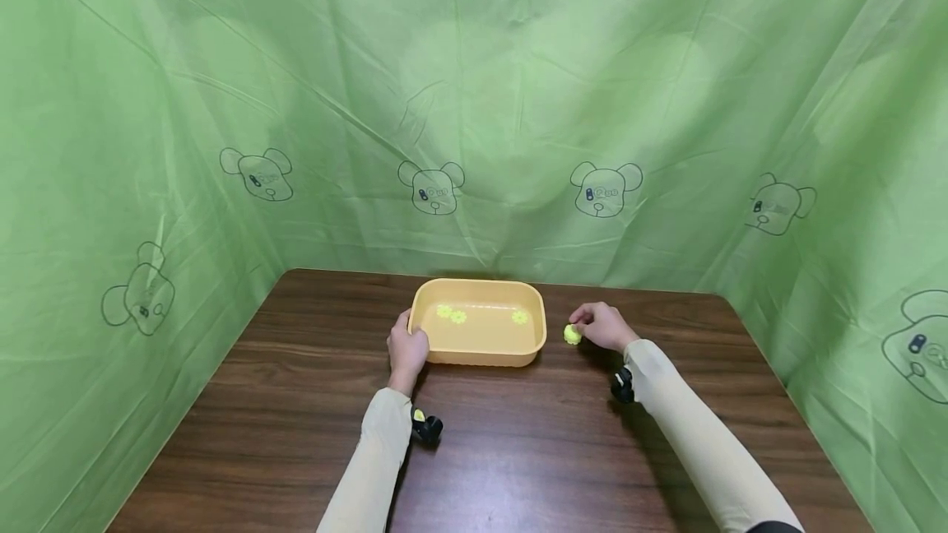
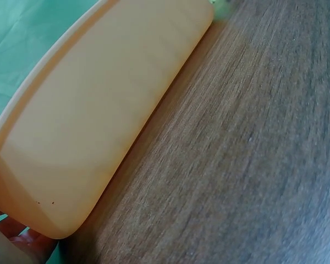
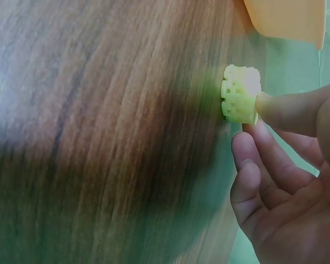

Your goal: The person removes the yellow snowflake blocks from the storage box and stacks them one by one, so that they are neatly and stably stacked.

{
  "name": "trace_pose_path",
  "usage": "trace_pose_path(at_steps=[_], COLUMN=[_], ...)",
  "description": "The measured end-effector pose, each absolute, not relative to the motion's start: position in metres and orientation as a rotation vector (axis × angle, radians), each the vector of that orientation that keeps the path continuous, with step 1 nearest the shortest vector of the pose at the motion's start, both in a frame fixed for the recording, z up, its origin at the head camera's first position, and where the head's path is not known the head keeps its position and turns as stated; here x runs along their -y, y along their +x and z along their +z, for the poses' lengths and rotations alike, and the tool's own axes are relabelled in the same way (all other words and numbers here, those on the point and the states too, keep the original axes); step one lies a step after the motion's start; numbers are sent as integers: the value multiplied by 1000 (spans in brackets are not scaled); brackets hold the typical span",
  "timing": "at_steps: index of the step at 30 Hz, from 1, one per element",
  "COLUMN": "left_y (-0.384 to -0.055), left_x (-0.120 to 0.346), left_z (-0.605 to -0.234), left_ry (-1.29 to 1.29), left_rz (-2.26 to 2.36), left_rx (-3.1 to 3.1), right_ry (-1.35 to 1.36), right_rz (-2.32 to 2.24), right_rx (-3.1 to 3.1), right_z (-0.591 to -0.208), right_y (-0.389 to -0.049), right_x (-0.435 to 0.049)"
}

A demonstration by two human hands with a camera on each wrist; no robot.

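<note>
My left hand (image 1: 408, 349) grips the left end of a pale orange plastic basin (image 1: 485, 357), thumb at its rim. In the left wrist view the long side wall of the basin (image 2: 82, 104) fills the upper left, and part of the hand (image 2: 14, 242) shows at the lower corner. Right of the basin, my right hand (image 1: 603, 327) pinches a small yellow-green flower-shaped block (image 1: 573, 335) close over the table. Up close in the right wrist view, the block (image 3: 241, 94) has a scalloped, notched side and sits at the tips of the thumb and fingers.
Inside the basin lie three flat yellow flower shapes, two together at the left (image 1: 452, 314) and one at the right (image 1: 520, 317). The dark wood table (image 1: 496, 442) ends at a green curtain (image 1: 511, 105) behind and at both sides.
</note>
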State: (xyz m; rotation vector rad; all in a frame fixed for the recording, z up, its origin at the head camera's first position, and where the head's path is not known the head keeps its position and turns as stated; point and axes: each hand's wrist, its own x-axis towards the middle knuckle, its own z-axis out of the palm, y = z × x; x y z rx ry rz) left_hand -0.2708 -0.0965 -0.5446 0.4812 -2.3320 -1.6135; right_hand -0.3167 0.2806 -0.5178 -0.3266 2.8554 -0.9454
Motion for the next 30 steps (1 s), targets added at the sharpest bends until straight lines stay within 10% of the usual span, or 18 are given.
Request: trace_pose_path(at_steps=[30], left_y=[-278], left_x=[102], left_z=[-542], left_ry=[478], left_rz=[-1679], left_rx=[2344], right_ry=[-292], right_rz=[-1167], right_rx=[-2989], right_z=[-466], right_y=[-351], right_x=[-196])
